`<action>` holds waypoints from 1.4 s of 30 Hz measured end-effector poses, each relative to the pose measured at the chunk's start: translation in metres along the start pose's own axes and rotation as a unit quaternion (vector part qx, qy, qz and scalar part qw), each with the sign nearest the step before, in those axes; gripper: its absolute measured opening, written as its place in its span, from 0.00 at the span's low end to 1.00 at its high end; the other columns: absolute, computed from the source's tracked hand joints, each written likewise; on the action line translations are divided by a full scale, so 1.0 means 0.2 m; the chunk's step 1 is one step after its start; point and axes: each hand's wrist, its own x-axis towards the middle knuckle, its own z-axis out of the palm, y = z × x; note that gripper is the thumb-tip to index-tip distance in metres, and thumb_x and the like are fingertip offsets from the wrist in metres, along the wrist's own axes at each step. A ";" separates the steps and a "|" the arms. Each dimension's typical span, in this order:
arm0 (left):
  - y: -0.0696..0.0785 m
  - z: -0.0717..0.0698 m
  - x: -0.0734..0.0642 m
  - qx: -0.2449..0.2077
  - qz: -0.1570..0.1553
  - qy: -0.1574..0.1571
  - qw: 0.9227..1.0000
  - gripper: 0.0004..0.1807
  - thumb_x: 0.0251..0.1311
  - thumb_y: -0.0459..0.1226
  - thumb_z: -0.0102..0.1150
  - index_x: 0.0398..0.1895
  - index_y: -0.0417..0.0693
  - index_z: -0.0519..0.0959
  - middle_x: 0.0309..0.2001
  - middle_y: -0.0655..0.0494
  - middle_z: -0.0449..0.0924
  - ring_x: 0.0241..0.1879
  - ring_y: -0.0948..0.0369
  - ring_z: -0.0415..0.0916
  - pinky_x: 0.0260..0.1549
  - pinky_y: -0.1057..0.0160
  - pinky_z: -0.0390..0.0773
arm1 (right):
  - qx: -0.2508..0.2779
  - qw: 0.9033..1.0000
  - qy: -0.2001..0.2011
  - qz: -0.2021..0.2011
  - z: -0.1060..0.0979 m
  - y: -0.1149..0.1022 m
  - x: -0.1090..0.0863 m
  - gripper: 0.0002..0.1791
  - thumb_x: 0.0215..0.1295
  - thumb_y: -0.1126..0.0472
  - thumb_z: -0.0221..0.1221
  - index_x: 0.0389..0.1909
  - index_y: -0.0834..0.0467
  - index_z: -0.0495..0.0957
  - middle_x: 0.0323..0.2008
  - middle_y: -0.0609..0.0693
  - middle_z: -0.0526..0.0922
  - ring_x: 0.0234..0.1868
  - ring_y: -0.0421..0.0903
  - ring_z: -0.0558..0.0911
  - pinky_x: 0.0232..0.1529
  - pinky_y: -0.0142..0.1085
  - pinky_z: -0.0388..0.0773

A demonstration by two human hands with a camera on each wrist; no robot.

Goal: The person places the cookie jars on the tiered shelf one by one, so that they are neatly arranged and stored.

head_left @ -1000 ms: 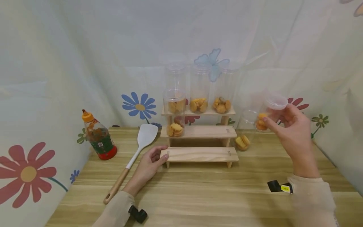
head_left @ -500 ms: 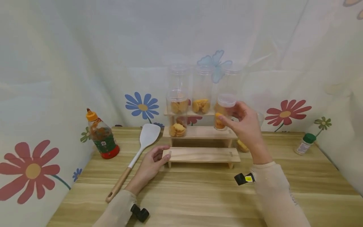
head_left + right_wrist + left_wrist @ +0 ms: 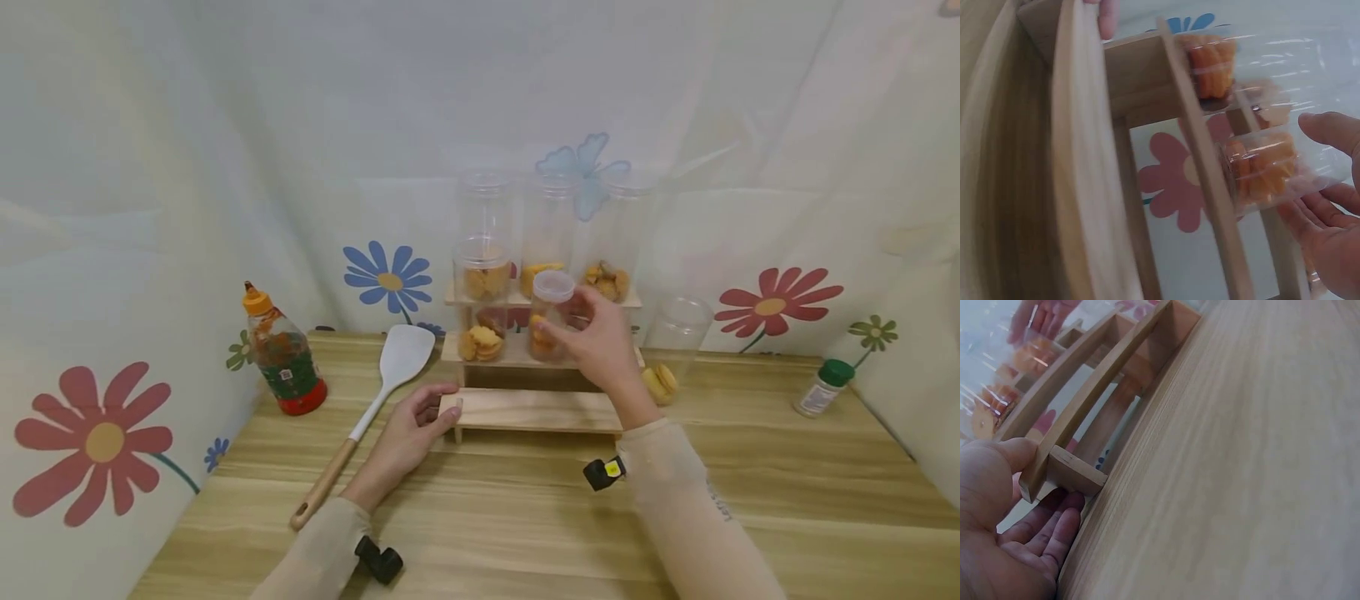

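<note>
My right hand (image 3: 600, 342) holds a small clear plastic jar (image 3: 553, 287) of orange cookies, thumb on one side and fingers on the other. In the right wrist view the jar's base (image 3: 1235, 181) is right at the middle step of the wooden tiered rack (image 3: 536, 408). A taller jar of cookies (image 3: 482, 325) stands to its left on the same step. My left hand (image 3: 408, 433) grips the left end of the lowest step; in the left wrist view the thumb (image 3: 1019, 453) lies on the board and the fingers (image 3: 1054, 531) curl beneath.
Several tall cookie jars line the top step, among them the right one (image 3: 618, 242). Another jar (image 3: 678, 333) stands on the table right of the rack. A green-capped shaker (image 3: 823, 387), a white spatula (image 3: 405, 354) and a sauce bottle (image 3: 285, 358) flank the rack.
My right hand has carried the small jar leftward from beside the rack and lowered it to the middle step. My left hand keeps its place on the lowest step.
</note>
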 end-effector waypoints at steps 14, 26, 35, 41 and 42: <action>0.01 0.01 0.00 0.008 -0.005 0.003 1.000 0.24 0.78 0.43 0.71 0.72 0.49 0.81 0.70 0.47 0.84 0.65 0.51 0.82 0.66 0.53 0.80 | -0.032 0.999 0.009 0.013 0.04 0.04 -0.03 0.35 0.67 0.57 0.81 0.71 0.61 0.78 0.58 0.59 0.86 0.64 0.58 0.86 0.67 0.49 0.83; -0.01 0.00 0.01 -0.001 0.001 -0.002 1.000 0.24 0.78 0.44 0.71 0.73 0.50 0.81 0.69 0.47 0.85 0.63 0.51 0.83 0.64 0.55 0.81 | -0.008 1.000 0.017 -0.003 -0.02 0.00 -0.07 0.43 0.67 0.58 0.81 0.78 0.64 0.73 0.65 0.62 0.84 0.67 0.58 0.83 0.72 0.51 0.79; -0.02 0.01 0.01 0.003 0.004 -0.003 1.000 0.24 0.79 0.44 0.70 0.73 0.49 0.81 0.71 0.47 0.83 0.66 0.51 0.82 0.66 0.54 0.80 | -0.015 0.993 0.091 -0.073 -0.28 -0.04 -0.17 0.38 0.67 0.68 0.79 0.75 0.67 0.75 0.65 0.64 0.85 0.65 0.61 0.84 0.69 0.39 0.79; -0.04 0.00 0.02 -0.007 0.011 -0.007 1.000 0.24 0.78 0.43 0.70 0.73 0.49 0.81 0.66 0.45 0.85 0.61 0.51 0.84 0.58 0.64 0.81 | -0.052 0.985 0.152 -0.062 -0.48 -0.04 -0.22 0.42 0.65 0.67 0.80 0.78 0.60 0.75 0.70 0.57 0.84 0.69 0.56 0.82 0.70 0.29 0.76; -0.04 0.00 0.02 -0.010 0.012 -0.009 1.000 0.24 0.78 0.42 0.70 0.73 0.48 0.81 0.66 0.45 0.86 0.60 0.52 0.84 0.57 0.65 0.82 | -0.056 0.984 0.159 -0.051 -0.51 -0.04 -0.23 0.43 0.64 0.66 0.80 0.80 0.59 0.74 0.72 0.56 0.82 0.71 0.55 0.81 0.72 0.31 0.75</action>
